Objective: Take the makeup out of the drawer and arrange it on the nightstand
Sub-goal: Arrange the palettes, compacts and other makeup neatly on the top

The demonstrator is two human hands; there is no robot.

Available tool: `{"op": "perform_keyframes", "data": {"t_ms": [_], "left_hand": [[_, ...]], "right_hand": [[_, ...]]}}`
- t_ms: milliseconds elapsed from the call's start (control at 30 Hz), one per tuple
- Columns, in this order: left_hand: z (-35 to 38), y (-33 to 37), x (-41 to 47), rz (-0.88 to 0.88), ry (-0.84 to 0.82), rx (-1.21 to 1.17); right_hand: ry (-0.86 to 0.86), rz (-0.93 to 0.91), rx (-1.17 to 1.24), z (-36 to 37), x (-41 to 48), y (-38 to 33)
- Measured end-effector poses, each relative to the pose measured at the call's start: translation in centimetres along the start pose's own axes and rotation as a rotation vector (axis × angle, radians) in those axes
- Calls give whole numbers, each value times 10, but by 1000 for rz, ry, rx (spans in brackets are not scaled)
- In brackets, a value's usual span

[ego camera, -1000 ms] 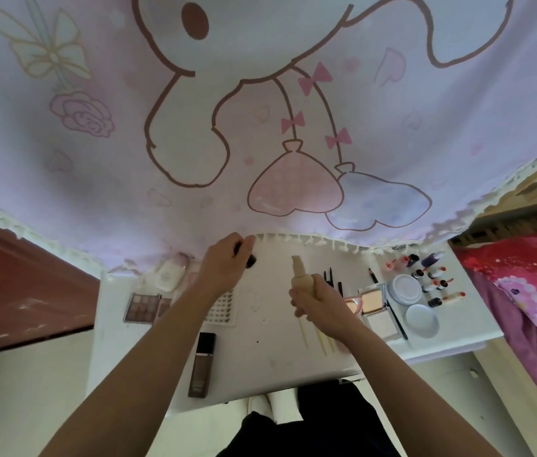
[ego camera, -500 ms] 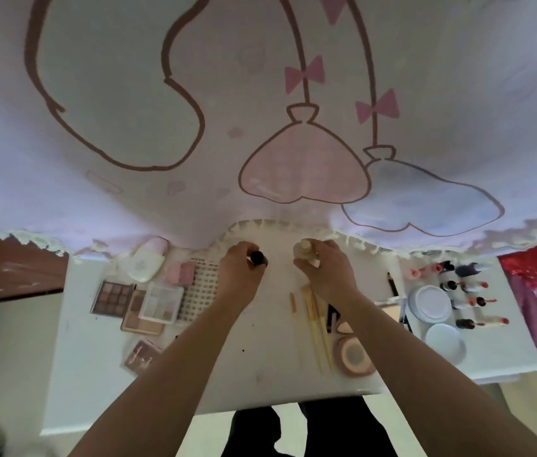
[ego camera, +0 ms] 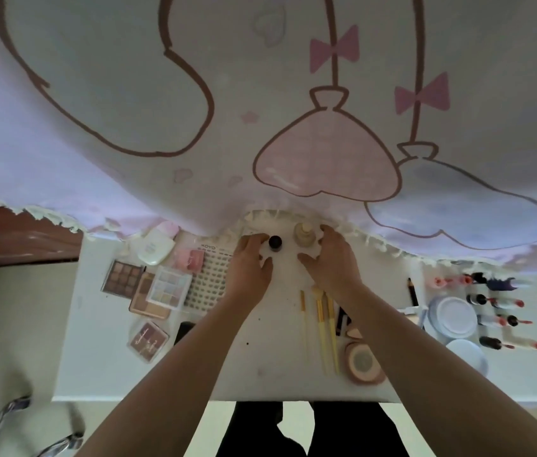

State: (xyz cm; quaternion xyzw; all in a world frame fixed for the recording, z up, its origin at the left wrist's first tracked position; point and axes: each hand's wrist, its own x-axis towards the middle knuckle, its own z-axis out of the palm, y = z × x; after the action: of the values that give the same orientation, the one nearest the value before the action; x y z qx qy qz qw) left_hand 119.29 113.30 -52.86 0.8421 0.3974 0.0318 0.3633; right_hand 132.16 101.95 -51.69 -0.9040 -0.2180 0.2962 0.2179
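Two small bottles stand upright at the back of the white nightstand [ego camera: 122, 364], under the curtain's fringe: a dark-capped bottle [ego camera: 275, 242] and a beige bottle [ego camera: 304, 235]. My left hand [ego camera: 252, 263] lies just left of the dark-capped bottle, fingertips against its side and thumb spread below it. To the right of the beige bottle is my right hand [ego camera: 333, 262], its fingers loosely beside the bottle and its thumb apart from it. Neither hand lifts anything.
Eyeshadow palettes [ego camera: 123, 277] and a white compact [ego camera: 155, 247] lie on the left. Yellow brushes [ego camera: 324, 331] and a round powder [ego camera: 362, 362] sit front centre. Round white cases [ego camera: 455, 316] and several lipsticks [ego camera: 504, 321] fill the right. A printed curtain [ego camera: 260, 110] overhangs the back edge.
Both hands carried the bottles to the back of the nightstand and set them upright. My fingers have loosened from the grip seen half a second ago. The camera moved closer.
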Motion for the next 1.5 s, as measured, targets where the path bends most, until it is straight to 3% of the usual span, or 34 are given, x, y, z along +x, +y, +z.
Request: {"op": "perform_keyframes", "data": {"t_ms": [200, 367, 700, 833, 933, 1067, 1233, 1367, 1500], "left_hand": [[-38, -42, -30, 113, 180, 178], [-74, -90, -57, 53, 217, 349], [-110, -157, -120, -199, 265, 277], [-109, -168, -146, -189, 204, 260], [-103, -175, -158, -223, 166, 228], [-99, -175, -164, -256, 181, 132], [-95, -153, -154, -117, 170, 20], [-92, -120, -138, -238, 173, -227], [-96, -86, -121, -118, 265, -178]], "right_hand": [[102, 61, 73, 12, -37, -7], [-61, -82, -18, 37, -52, -36], [-381, -325, -57, 108, -84, -87], [-549, -562, -370, 133, -103, -92], [-441, -649, -484, 142, -112, -91], [-414, -635, -409, 136, -113, -84], [-493, -543, -60, 112, -121, -85], [-379, -386, 182, 92, -123, -88], [-272, -223, 429, 70, -124, -85]]}}
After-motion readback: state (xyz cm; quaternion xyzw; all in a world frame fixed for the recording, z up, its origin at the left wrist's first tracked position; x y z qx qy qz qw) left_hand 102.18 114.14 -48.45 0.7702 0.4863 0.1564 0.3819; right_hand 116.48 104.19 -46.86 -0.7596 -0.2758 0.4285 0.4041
